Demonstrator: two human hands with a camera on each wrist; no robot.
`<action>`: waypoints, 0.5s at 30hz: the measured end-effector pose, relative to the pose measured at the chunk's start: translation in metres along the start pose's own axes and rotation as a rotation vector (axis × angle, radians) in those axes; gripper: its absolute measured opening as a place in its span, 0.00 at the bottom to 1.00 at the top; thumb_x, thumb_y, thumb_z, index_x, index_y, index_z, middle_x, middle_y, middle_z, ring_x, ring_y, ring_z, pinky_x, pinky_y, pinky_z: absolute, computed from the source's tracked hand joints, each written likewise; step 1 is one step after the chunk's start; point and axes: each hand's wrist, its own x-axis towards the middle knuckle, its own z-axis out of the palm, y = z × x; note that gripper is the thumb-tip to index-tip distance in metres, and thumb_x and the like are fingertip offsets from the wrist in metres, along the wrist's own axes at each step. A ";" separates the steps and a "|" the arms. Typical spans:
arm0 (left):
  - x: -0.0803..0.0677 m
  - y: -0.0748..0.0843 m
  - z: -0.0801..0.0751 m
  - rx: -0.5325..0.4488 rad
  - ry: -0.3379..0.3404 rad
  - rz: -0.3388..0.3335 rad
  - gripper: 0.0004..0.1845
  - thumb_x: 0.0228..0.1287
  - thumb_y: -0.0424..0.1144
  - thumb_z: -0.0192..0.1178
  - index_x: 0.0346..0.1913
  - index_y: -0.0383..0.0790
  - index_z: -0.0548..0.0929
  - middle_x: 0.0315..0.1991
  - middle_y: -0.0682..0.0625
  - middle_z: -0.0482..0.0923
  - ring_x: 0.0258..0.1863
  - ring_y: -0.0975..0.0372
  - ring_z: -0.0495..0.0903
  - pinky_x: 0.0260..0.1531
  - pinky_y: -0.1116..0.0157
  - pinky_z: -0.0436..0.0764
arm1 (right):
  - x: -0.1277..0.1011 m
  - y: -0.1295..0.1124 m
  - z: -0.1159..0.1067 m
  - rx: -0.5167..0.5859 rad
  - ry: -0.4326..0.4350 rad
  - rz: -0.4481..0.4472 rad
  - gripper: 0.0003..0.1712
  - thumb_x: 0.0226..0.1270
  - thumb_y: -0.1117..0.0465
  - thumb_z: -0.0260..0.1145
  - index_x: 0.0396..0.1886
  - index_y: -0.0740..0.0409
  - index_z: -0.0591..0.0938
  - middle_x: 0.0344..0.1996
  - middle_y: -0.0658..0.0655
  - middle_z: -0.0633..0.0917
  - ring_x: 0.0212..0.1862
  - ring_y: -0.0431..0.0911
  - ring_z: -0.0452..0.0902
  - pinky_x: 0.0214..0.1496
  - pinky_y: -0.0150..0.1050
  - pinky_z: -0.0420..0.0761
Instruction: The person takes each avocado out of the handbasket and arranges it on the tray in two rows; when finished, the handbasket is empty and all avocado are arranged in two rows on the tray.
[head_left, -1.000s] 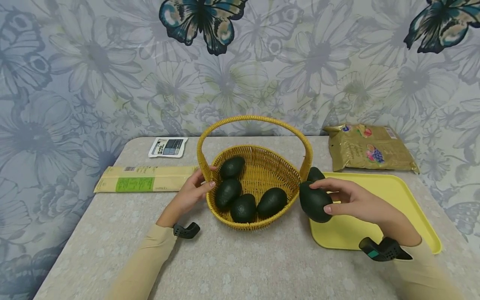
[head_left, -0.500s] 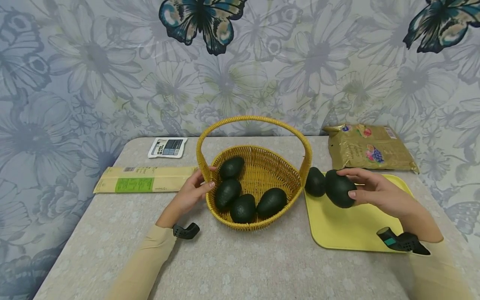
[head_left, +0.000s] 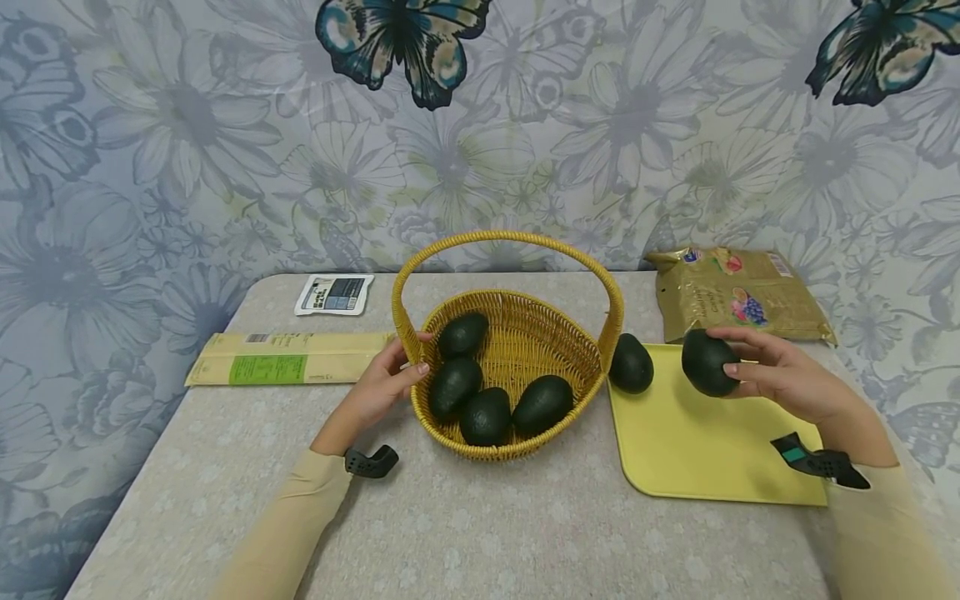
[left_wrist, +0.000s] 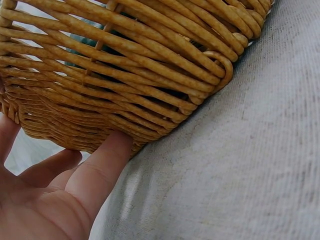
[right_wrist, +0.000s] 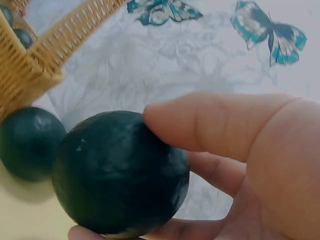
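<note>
Head view: one wicker basket [head_left: 517, 350] with hoop handle, mid-table [head_left: 480, 517], holding four dark avocados [head_left: 487, 392]. Left hand [head_left: 382, 385] at the basket's left wall, fingers [left_wrist: 100, 170] laid nearly straight against the weave, thumb on the rim; nothing pinched. Right hand [head_left: 780, 379] above the far part of a yellow tray [head_left: 705, 450], right of the basket, fingers and thumb curled round one avocado [head_left: 707, 362], held clear of the tray. Second avocado [head_left: 631, 364] lies on the tray's left far corner, just beside the basket, apart from the held one. Behind the tray: one gold foil bag [head_left: 738, 304]. Left of the basket: one long flat packet [head_left: 288, 358] with green label; behind it, one small white card [head_left: 334, 293]. Backdrop: floral cloth with butterflies.
</note>
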 end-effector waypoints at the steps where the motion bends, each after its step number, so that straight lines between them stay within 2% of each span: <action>1: 0.000 0.000 0.000 -0.001 0.000 0.002 0.28 0.75 0.33 0.56 0.74 0.38 0.64 0.61 0.37 0.67 0.46 0.62 0.72 0.37 0.69 0.75 | 0.000 0.002 -0.002 0.011 0.008 0.007 0.32 0.77 0.78 0.46 0.73 0.49 0.70 0.63 0.40 0.77 0.56 0.37 0.82 0.47 0.38 0.87; 5: -0.001 0.001 0.000 -0.014 -0.002 0.002 0.28 0.75 0.32 0.56 0.74 0.37 0.64 0.60 0.37 0.67 0.40 0.64 0.71 0.35 0.70 0.74 | -0.001 0.010 -0.008 0.040 0.049 0.043 0.31 0.78 0.77 0.47 0.72 0.47 0.71 0.64 0.37 0.76 0.56 0.36 0.82 0.47 0.39 0.87; 11: 0.000 0.001 -0.001 -0.030 -0.011 -0.010 0.28 0.75 0.33 0.56 0.74 0.38 0.62 0.68 0.33 0.64 0.51 0.62 0.72 0.45 0.70 0.78 | -0.002 0.024 -0.016 0.041 0.105 0.087 0.31 0.78 0.76 0.48 0.70 0.44 0.73 0.62 0.34 0.76 0.55 0.33 0.80 0.46 0.39 0.87; 15: 0.000 0.000 0.000 -0.032 -0.008 0.000 0.28 0.75 0.33 0.56 0.74 0.37 0.63 0.61 0.37 0.67 0.44 0.63 0.72 0.37 0.70 0.75 | -0.001 0.028 -0.017 -0.039 0.183 0.165 0.30 0.78 0.73 0.52 0.70 0.40 0.73 0.60 0.30 0.73 0.53 0.30 0.78 0.45 0.37 0.86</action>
